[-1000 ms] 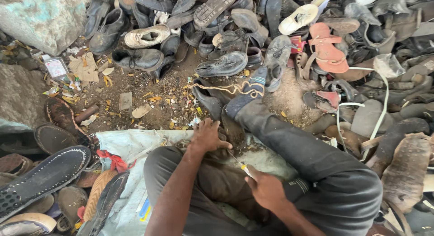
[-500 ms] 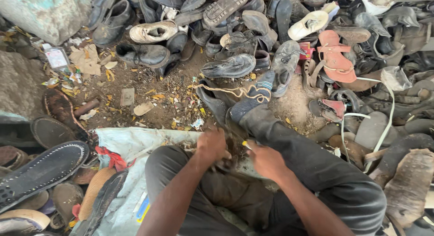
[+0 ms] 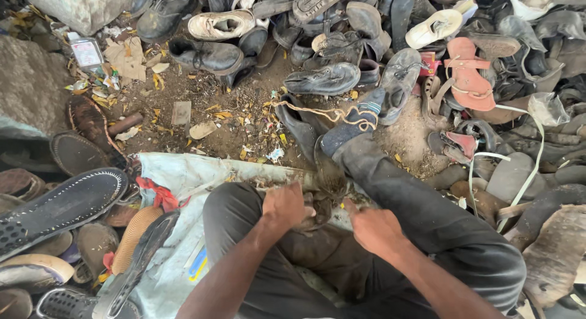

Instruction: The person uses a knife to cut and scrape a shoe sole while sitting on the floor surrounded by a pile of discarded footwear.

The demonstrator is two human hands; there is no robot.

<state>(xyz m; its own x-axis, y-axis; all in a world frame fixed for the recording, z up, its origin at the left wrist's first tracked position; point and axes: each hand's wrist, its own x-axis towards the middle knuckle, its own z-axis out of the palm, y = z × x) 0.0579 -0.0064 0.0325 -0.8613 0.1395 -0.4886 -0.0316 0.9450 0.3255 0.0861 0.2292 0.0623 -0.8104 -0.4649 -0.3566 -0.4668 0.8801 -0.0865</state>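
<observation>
Between the seated person's legs, at roughly 6 o'clock of the view, sits a worn brown shoe (image 3: 323,194), resting on the lap cloth beside the grey sack (image 3: 177,172). Left hand (image 3: 285,206) is clenched over the shoe's near edge, fingers curled onto the leather. Right hand (image 3: 375,230) lies just beside the shoe at its 4 o'clock; its fingers are closed, but whether they pinch a tool or thread cannot be told from this angle.

Change noted: a second ago the right hand sat lower, with a small pale item showing at its fingertips. It has since risen to the shoe, and both hands have closed in together on it. Judgement: work has passed from fetching to direct handling of the shoe, likely at its upper or seam.

Surroundings: a dark shoe (image 3: 323,79) at 12 o'clock, a pink sandal (image 3: 467,75) at 2 o'clock, a black sole (image 3: 58,206) at 9 o'clock, all well apart.
</observation>
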